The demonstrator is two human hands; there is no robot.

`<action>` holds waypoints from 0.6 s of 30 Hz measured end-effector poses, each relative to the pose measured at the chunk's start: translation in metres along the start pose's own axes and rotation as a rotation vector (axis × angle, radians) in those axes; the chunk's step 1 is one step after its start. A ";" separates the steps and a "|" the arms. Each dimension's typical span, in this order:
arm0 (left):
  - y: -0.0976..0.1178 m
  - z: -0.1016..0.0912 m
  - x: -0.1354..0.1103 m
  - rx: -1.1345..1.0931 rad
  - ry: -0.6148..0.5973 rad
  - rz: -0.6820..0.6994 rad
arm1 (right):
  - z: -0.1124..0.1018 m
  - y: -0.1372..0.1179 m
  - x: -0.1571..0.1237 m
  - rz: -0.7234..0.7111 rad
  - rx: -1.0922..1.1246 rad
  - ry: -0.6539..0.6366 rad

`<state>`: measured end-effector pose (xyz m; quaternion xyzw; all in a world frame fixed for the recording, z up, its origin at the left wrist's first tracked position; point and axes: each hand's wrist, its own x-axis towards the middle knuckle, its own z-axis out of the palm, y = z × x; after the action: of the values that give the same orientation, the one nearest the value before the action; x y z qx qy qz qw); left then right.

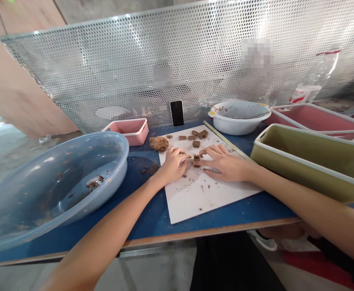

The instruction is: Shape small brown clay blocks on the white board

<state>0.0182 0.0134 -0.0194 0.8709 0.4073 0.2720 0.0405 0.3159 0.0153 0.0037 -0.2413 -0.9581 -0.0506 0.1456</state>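
Observation:
A small brown clay piece (196,160) stands on the white board (184,206), between my two hands. My right hand (223,163) has its fingertips against this piece, which looks gripped between them. To the left, my left hand (173,165) rests low over the board. Its thumb and index finger are apart, with nothing visible between them, and the fingertips come close to the clay. Beyond the hands lie several more brown clay pieces (196,144), with clay crumbs strewn around. A rough brown lump (159,144) sits at the board's left edge.
A big blue basin (120,161) stands left, a small pink tub (139,138) behind it. A phone (177,113) leans on the perforated metal screen (110,64). A thin strip (225,139) borders the board. Right are a white basin (237,126), a green trough (285,161) and a pink tray (319,115).

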 end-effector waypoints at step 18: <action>0.001 -0.001 0.000 0.015 0.000 0.012 | 0.002 -0.008 -0.001 -0.062 -0.091 -0.023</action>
<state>0.0186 0.0125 -0.0180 0.8736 0.4043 0.2690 0.0324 0.3124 0.0082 0.0009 -0.2183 -0.9634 -0.0960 0.1221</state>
